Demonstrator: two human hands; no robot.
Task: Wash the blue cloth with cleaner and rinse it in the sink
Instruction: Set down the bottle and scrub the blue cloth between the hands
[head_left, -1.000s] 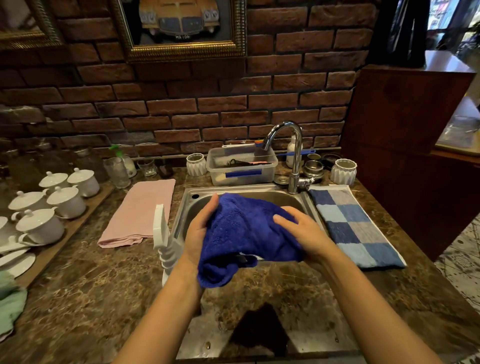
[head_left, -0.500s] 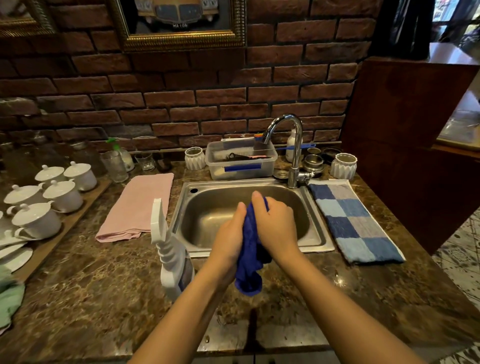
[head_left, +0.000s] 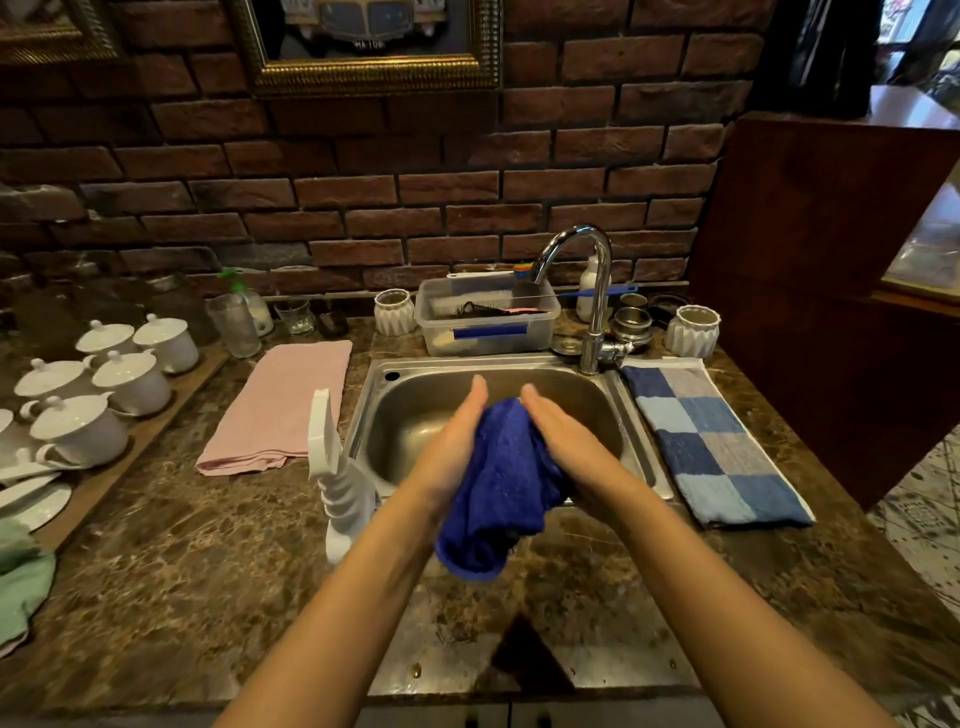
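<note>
The blue cloth (head_left: 498, 478) is bunched between my two palms over the front edge of the steel sink (head_left: 636, 447). My left hand (head_left: 449, 449) presses its left side with straight fingers pointing away from me. My right hand (head_left: 566, 441) presses the right side the same way. The cloth's lower end hangs down over the counter in front of the sink. The chrome tap (head_left: 587, 291) stands at the sink's back right with no water seen running. A white spray bottle (head_left: 340, 483) stands just left of the sink, next to my left forearm.
A pink towel (head_left: 280, 410) lies left of the sink, a blue checked towel (head_left: 711, 441) to its right. White lidded cups (head_left: 104, 384) sit on a board at far left. A clear plastic tub (head_left: 488, 319) and glasses line the brick wall. A wooden cabinet (head_left: 831, 291) rises on the right.
The hands closed tightly together around the spread cloth, then parted a little; now flat palms press the bunched cloth, which has loosened and widened between them.
</note>
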